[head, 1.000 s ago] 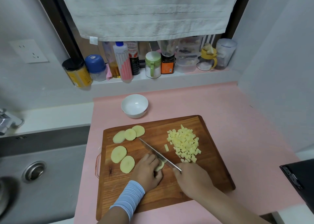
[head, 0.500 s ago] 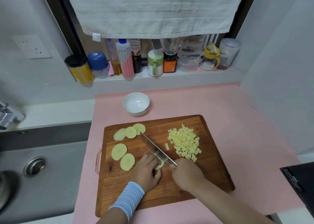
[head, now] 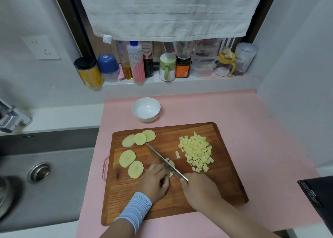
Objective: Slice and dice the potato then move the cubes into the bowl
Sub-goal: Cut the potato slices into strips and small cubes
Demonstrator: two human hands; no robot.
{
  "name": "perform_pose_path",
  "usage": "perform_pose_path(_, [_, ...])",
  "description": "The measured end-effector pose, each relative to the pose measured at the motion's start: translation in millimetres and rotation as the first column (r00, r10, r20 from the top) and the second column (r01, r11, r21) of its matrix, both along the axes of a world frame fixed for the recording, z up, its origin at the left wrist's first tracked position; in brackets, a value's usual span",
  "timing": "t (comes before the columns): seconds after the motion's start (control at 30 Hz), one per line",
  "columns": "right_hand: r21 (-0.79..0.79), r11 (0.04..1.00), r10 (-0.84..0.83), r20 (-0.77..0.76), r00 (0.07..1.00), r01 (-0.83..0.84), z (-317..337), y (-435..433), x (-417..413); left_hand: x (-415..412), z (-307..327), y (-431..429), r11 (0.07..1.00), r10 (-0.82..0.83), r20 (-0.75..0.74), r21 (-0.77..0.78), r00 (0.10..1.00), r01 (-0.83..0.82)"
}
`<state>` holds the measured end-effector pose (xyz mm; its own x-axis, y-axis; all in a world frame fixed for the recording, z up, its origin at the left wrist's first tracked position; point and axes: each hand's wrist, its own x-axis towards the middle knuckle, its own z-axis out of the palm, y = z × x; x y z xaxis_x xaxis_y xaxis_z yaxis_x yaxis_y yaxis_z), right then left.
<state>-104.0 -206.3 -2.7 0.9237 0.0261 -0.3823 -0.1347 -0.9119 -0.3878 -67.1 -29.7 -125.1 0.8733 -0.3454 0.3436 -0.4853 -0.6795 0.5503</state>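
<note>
- Since half a second ago, the knife (head: pixel 162 158) has shifted a little across the potato slice (head: pixel 170 163) being cut. More pale potato now shows on the right side of the blade, and the right hand (head: pixel 200 191) sits slightly nearer to us.
- At far left lies the grey sink (head: pixel 63 192), with a metal tap above its rim.
- The wooden cutting board (head: pixel 225 174) rests on a pink mat (head: pixel 252 129) just right of the sink.
- On the board's left half we see five uncut rounds (head: pixel 140 138): three overlapping at the far edge and two side by side nearer to us.
- Our left hand (head: pixel 155 181), with a blue wristband (head: pixel 135 209) behind it, has its fingers curled down. Its fingertips pin the potato slice to the board, right against the blade.
- The white bowl (head: pixel 146 109) stands on the mat beyond the board's far edge, apart from it, with no potato in it.
- The knife lies diagonally, its tip near the three rounds and its edge down in the slice.
- The right hand is closed tight round the knife handle, which it hides completely.
- One stray strip (head: pixel 177 154) lies between the blade and the heap.
- The potato cubes (head: pixel 197 151) sit heaped on the board's right half.
- A black object shows at the right edge; we cannot tell what it is.
</note>
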Motion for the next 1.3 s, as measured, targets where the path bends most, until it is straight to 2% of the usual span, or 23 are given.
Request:
perform_pose_path(0.37, [0.023, 0.998, -0.061, -0.102, 0.993, 0.064, -9.6, 5.1, 5.0, 0.7, -0.5, 0.4, 1.0, 0.002, 0.006, -0.027, 1.0, -0.002])
perform_pose_path(0.83, [0.044, 0.997, -0.06, -0.101, 0.993, 0.065, -11.7, 10.5, 14.0, -7.1, -3.7, 6.9, 1.0, 0.02, 0.026, -0.019, 0.999, -0.02])
perform_pose_path(1.13, [0.005, 1.0, -0.022, -0.028, 0.999, 0.022, -0.4, 9.9, -3.7, -6.6, -4.2, 8.5, 0.999, 0.015, 0.023, -0.051, 1.0, -0.013])
perform_pose_path(1.3, [-0.005, 1.0, -0.028, -0.065, 0.997, 0.028, -0.6, 4.6, -10.4, -7.5, -5.2, 9.4, 0.999, 0.023, 0.027, -0.048, 0.999, -0.022])
